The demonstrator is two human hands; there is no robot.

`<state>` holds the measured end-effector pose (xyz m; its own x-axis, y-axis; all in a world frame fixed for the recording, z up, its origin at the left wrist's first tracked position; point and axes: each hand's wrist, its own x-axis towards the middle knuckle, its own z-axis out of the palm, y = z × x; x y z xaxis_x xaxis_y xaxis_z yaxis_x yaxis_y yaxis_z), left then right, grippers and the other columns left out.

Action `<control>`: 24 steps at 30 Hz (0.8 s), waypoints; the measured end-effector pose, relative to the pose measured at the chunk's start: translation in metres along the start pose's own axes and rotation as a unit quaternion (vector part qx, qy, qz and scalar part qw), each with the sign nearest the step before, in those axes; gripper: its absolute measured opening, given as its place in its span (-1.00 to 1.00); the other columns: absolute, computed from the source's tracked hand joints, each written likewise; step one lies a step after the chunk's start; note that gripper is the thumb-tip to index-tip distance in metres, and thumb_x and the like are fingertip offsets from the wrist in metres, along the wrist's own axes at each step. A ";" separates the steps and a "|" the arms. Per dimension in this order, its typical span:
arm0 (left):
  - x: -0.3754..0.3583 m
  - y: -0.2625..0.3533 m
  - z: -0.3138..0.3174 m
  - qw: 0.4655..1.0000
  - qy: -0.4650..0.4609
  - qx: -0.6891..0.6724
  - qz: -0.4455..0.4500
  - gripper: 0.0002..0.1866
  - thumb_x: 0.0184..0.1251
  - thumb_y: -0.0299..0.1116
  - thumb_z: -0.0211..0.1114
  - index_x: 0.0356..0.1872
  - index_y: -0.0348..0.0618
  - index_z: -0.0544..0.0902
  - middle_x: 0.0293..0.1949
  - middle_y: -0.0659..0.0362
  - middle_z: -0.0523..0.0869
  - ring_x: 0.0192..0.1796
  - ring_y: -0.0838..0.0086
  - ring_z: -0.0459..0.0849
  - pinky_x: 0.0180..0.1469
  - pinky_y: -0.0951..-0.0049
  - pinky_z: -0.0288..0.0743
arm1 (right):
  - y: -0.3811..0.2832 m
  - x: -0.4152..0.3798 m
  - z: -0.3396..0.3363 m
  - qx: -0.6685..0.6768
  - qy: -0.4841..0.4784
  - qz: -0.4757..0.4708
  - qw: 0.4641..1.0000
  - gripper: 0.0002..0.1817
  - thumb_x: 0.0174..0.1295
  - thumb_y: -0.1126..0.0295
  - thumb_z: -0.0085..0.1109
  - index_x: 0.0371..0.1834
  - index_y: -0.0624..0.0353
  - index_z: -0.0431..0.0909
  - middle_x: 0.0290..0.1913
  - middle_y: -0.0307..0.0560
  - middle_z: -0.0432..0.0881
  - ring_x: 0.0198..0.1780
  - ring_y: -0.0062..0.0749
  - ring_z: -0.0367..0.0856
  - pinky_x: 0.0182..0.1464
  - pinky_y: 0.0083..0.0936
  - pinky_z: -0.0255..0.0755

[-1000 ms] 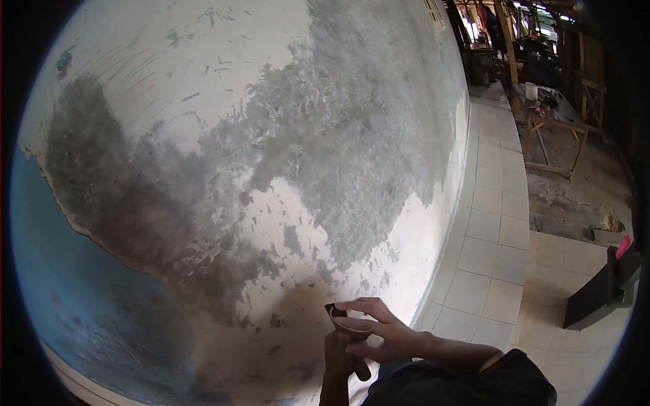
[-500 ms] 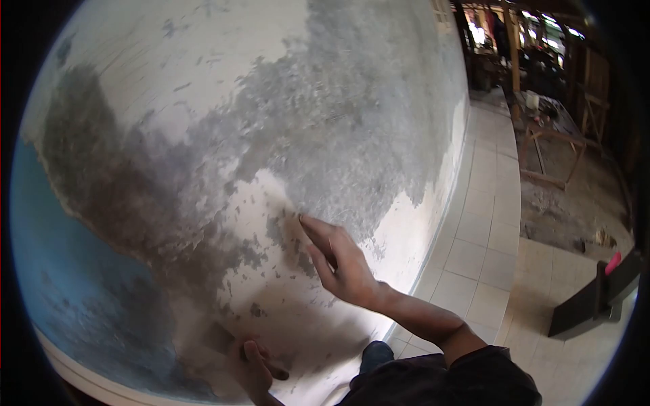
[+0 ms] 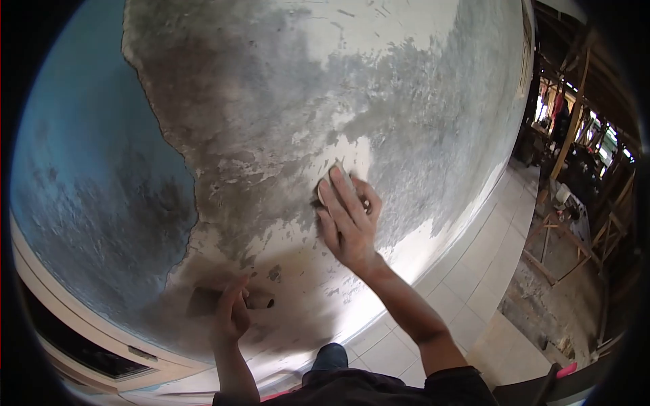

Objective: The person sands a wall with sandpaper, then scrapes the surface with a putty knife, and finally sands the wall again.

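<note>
My right hand [image 3: 350, 220] lies against the wall [image 3: 420, 135], fingers stretched over a white patch beside rough grey plaster. The hand covers part of the surface, and I see no tool in it. Lower left, my left hand [image 3: 233, 312] is closed around a putty knife. Its flat dark blade [image 3: 203, 302] points left and its rounded handle end [image 3: 264, 300] sticks out to the right, close to the wall. A ragged plaster edge divides the grey area from blue paint [image 3: 101, 155].
A pale wooden frame [image 3: 81, 308] edges the wall at lower left. Floor tiles [image 3: 467, 271] run along the wall's foot at right. Beyond them stand a wooden table [image 3: 552, 233] and timber posts [image 3: 572, 128]. A dark beam with a pink item [image 3: 567, 370] is at lower right.
The view has turned, bringing more blue wall and the wooden frame into sight. My right hand now lies flatter, fingers pointing up the wall. My left hand shows more fully, still holding the putty knife.
</note>
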<state>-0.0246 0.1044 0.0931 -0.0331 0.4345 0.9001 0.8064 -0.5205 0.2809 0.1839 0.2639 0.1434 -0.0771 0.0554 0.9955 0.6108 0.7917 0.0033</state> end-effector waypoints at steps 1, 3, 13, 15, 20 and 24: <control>-0.004 -0.004 0.003 1.000 0.006 0.016 0.009 -0.74 0.37 -0.62 0.10 0.01 -0.21 0.63 -0.48 0.20 0.58 -0.46 0.51 0.54 -0.37 0.55 0.44 | 0.000 -0.004 0.003 -0.005 0.000 0.003 1.000 -0.57 0.19 0.32 0.30 0.16 0.07 0.60 0.34 -0.20 0.47 0.20 -0.17 0.35 0.18 -0.41 0.25; -0.002 -0.008 0.004 0.999 -0.003 0.008 0.046 -0.68 0.26 -0.67 0.17 0.01 -0.20 0.64 -0.48 0.21 0.59 -0.48 0.52 0.55 -0.37 0.55 0.44 | 0.005 0.003 0.010 -0.010 0.030 -0.012 0.999 -0.57 0.22 0.34 0.27 0.18 0.10 0.59 0.34 -0.19 0.48 0.21 -0.16 0.35 0.21 -0.40 0.24; 0.002 -0.001 -0.007 0.995 0.059 0.016 0.084 -0.63 0.09 -0.63 0.30 -0.01 -0.23 0.64 -0.67 0.27 0.49 -0.60 0.59 0.47 -0.44 0.56 0.38 | -0.015 -0.003 0.010 -0.059 -0.010 -0.021 0.998 -0.64 0.35 0.28 0.07 0.16 0.09 0.59 0.27 -0.16 0.55 0.32 -0.12 0.31 0.20 -0.31 0.07; 0.000 -0.002 -0.009 0.994 0.061 0.010 0.085 -0.67 0.12 -0.61 0.30 -0.04 -0.24 0.64 -0.67 0.27 0.48 -0.60 0.59 0.47 -0.45 0.55 0.37 | -0.013 0.007 0.003 -0.079 -0.026 -0.025 0.996 -0.62 0.27 0.43 0.08 0.16 0.19 0.58 0.29 -0.04 0.53 0.40 0.00 0.24 0.30 -0.28 0.01; -0.006 -0.003 -0.009 0.992 0.074 0.028 0.100 -0.71 0.13 -0.59 0.28 -0.07 -0.24 0.64 -0.63 0.24 0.51 -0.58 0.55 0.49 -0.45 0.53 0.40 | -0.028 0.032 0.007 -0.027 -0.036 0.034 0.998 -0.53 0.22 0.54 0.02 0.24 0.33 0.48 0.35 0.14 0.44 0.45 0.10 0.20 0.38 -0.14 -0.11; -0.009 -0.003 -0.010 0.990 0.084 0.038 0.103 -0.73 0.14 -0.57 0.27 -0.10 -0.24 0.64 -0.60 0.23 0.53 -0.56 0.52 0.51 -0.45 0.52 0.42 | -0.035 -0.014 0.018 -0.016 -0.100 0.013 0.995 -0.45 0.34 0.35 -0.05 0.39 0.32 0.28 0.47 0.20 0.22 0.56 0.11 -0.09 0.45 0.25 -0.50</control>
<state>-0.0325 0.0949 0.0875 0.0449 0.1932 0.9801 0.8485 -0.5253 0.0646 0.1492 0.2460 0.1276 -0.2141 0.1971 0.9567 0.6398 0.7684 -0.0152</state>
